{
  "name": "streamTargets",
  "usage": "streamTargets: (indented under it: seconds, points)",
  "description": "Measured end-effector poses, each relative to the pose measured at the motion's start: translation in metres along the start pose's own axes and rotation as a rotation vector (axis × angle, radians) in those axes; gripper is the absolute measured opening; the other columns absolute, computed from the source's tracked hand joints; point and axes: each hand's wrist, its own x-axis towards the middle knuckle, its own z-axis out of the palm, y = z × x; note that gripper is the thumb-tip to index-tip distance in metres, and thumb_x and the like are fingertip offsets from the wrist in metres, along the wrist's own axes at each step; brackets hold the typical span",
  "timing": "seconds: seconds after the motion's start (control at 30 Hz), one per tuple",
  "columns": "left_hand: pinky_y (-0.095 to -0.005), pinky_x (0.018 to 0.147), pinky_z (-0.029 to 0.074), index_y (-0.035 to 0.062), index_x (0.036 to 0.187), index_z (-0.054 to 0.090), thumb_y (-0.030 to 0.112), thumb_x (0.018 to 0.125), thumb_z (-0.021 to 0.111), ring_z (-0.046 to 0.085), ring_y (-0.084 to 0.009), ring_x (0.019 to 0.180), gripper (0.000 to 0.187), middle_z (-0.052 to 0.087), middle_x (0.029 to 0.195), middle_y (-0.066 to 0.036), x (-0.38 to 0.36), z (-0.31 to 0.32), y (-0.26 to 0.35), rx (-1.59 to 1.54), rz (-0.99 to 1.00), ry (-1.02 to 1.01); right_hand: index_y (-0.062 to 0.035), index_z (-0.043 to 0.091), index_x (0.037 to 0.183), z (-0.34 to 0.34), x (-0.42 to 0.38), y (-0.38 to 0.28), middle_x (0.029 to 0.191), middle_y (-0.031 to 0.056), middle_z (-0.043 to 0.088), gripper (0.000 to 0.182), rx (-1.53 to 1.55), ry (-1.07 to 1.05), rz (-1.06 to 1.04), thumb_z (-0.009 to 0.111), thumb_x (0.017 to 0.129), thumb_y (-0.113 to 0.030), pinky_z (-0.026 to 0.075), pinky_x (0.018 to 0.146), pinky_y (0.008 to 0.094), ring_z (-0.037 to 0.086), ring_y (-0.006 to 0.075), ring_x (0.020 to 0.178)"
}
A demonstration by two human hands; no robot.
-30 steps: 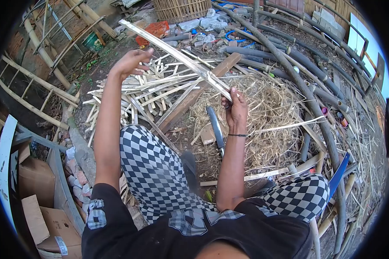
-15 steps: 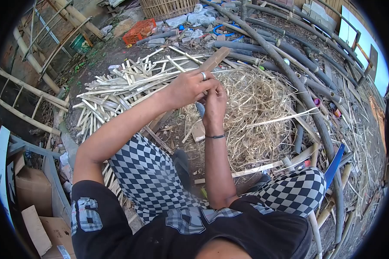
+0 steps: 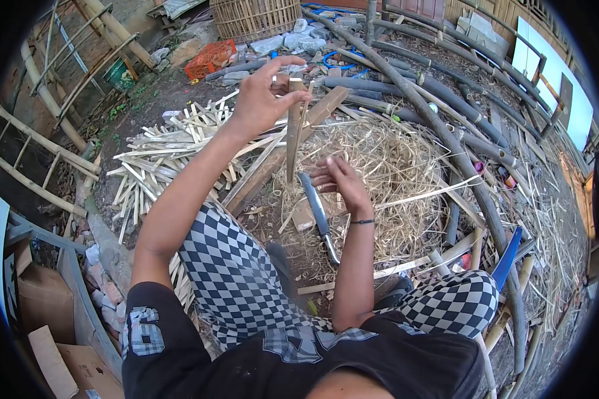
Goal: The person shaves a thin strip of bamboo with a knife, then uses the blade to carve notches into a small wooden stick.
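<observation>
My left hand (image 3: 263,98) is raised ahead of me, thumb and fingers closed around the upper part of an upright bamboo strip (image 3: 293,136). A thinner sliver stands along the strip's right side. Lower and to the right, my right hand (image 3: 345,183) has its fingers apart with nothing gripped. Just left of those fingertips is a knife (image 3: 315,205), its broad blade pointing up and its curved metal handle toward me. Behind the strip a wooden board (image 3: 323,110) slants away.
Bamboo shavings (image 3: 393,179) are heaped beyond my right hand, and split bamboo sticks (image 3: 156,156) lie piled at left. A long pole (image 3: 439,106) crosses the right side. Farther back are an orange crate (image 3: 209,58) and a woven basket (image 3: 256,18). A blue saw-like blade (image 3: 508,259) rests beside my right knee.
My hands, together over the board before, have separated. The left rose with the bamboo strip, now upright; the right moved down and right and opened. More of the knife shows.
</observation>
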Motion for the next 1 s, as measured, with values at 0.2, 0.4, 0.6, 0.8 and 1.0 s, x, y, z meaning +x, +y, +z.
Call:
streamTargets:
  seconds: [0.2,0.4,0.6,0.8,1.0]
  points:
    - [-0.0252,0.08,0.056,0.0022,0.11,0.06,0.008,0.083,0.079,0.07,-0.0117,0.087,0.034,0.072,0.095,-0.008,0.023,-0.028,-0.015,-0.042,-0.078,0.068,0.0006,0.06,0.12,-0.033,0.005,0.166,0.106,0.0197,0.07,0.074,-1.113,-0.222,0.616,0.083,0.071,-0.049,0.055,0.083,0.0411,0.069,0.0339,0.096]
    - [-0.0251,0.073,0.054,0.0031,0.102,0.062,0.01,0.081,0.081,0.069,-0.0091,0.082,0.029,0.074,0.088,-0.007,0.033,-0.026,-0.075,-0.129,-0.074,0.054,-0.0021,0.058,0.125,-0.009,-0.027,0.203,0.121,0.022,0.065,0.079,-1.211,0.193,0.659,0.084,0.066,-0.046,0.053,0.092,0.0424,0.066,0.0365,0.107]
    - [-0.0265,0.07,0.052,0.0051,0.105,0.062,0.017,0.083,0.08,0.066,-0.0074,0.077,0.031,0.073,0.084,-0.005,0.043,-0.039,-0.103,-0.042,-0.124,0.125,0.0021,0.073,0.09,-0.011,-0.035,0.16,0.095,0.0245,0.071,0.049,-1.131,0.183,0.537,0.08,0.064,-0.038,0.056,0.086,0.0418,0.07,0.0372,0.094]
    - [-0.0264,0.07,0.054,0.0025,0.103,0.064,0.016,0.081,0.081,0.07,-0.0103,0.077,0.031,0.075,0.086,-0.008,0.041,-0.056,-0.098,-0.029,-0.087,0.35,0.0033,0.072,0.094,-0.04,-0.034,0.042,0.082,0.0199,0.072,0.048,-1.167,-0.01,0.575,0.077,0.072,-0.039,0.055,0.075,0.0389,0.071,0.0299,0.078]
    - [-0.0257,0.071,0.055,0.003,0.099,0.067,0.021,0.079,0.083,0.071,-0.0112,0.077,0.032,0.075,0.084,-0.008,0.044,-0.055,-0.111,-0.015,-0.111,0.367,0.0015,0.072,0.091,-0.066,-0.102,-0.063,0.073,0.0122,0.071,0.041,-0.99,0.083,0.532,0.083,0.073,-0.034,0.053,0.063,0.0351,0.068,0.0205,0.061]
